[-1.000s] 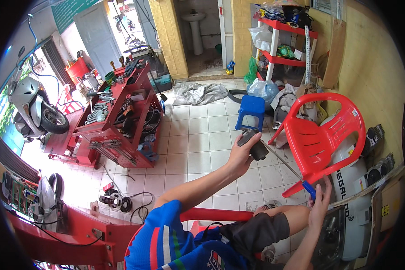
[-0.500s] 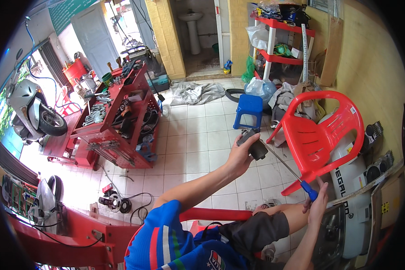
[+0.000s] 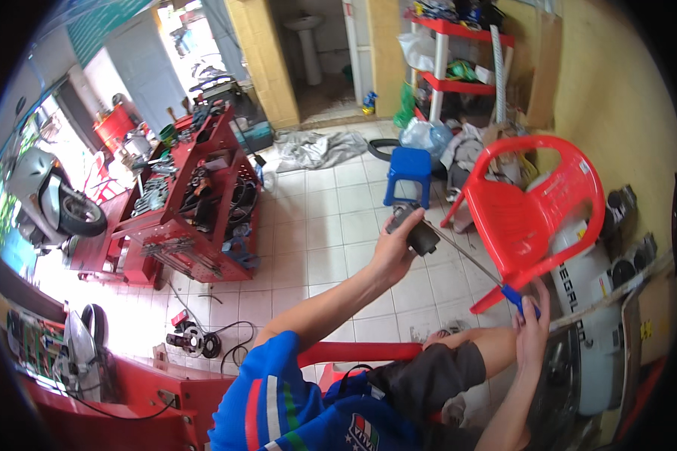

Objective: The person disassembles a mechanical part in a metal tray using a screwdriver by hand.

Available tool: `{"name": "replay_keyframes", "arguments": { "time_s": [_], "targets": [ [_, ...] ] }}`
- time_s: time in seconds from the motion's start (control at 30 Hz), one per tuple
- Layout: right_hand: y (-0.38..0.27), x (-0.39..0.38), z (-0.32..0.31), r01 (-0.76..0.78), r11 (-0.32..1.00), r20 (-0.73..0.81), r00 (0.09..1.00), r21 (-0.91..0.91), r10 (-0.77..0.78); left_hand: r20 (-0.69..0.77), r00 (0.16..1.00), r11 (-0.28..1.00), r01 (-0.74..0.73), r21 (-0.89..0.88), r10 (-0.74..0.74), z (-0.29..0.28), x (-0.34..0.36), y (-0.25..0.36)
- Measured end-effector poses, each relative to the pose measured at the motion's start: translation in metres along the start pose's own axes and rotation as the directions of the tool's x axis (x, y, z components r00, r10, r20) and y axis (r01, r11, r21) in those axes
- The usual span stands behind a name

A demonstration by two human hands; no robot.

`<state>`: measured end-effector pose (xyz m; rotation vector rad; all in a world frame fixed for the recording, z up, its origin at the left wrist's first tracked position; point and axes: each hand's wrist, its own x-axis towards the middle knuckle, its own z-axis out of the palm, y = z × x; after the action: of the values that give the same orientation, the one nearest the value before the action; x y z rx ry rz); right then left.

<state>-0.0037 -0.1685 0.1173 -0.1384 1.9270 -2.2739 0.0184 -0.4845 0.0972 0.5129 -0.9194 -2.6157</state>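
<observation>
Change: left hand (image 3: 396, 250) and rod (image 3: 465, 258) hardly moved.
Left hand: arm outstretched, clenched on black cylinder (image 3: 414, 229).
Right hand (image 3: 532, 325): raised, apparently gripping blue handle (image 3: 520, 300).

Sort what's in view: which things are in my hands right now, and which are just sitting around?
In hand:
- dark cylindrical part, left hand
- thin rod
- blue handle, right hand

Lying about:
- red plastic chair
- blue stool
- red tool cart
- scooter

Red chair (image 3: 534, 218), blue stool (image 3: 408, 167), tool cart (image 3: 195, 203)
</observation>
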Motion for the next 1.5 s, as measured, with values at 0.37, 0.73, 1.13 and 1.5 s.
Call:
{"name": "replay_keyframes", "arguments": {
  "time_s": [0.37, 0.73, 1.13, 1.5],
  "targets": [
    [-0.006, 0.002, 0.004, -0.152, 0.957, -0.113, 0.985, -0.248, 0.127, 0.141, 0.99, 0.999, 0.006, 0.048, -0.013, -0.001, 0.005, -0.004],
    [0.002, 0.003, -0.004, 0.067, 0.953, -0.062, 0.994, -0.297, -0.089, 0.078, 0.997, 1.0, 0.026, 0.011, -0.027, -0.003, 0.007, -0.009],
    [0.011, 0.003, -0.005, 0.031, 0.986, -0.089, 0.995, -0.161, -0.046, 0.087, 0.995, 0.999, 0.039, 0.023, -0.041, -0.004, 0.005, -0.016],
    [0.017, 0.0, -0.003, 0.02, 0.986, -0.118, 0.992, -0.166, -0.04, 0.1, 0.994, 0.999, 0.031, 0.018, -0.032, -0.003, 0.006, -0.016]
  ]
}}
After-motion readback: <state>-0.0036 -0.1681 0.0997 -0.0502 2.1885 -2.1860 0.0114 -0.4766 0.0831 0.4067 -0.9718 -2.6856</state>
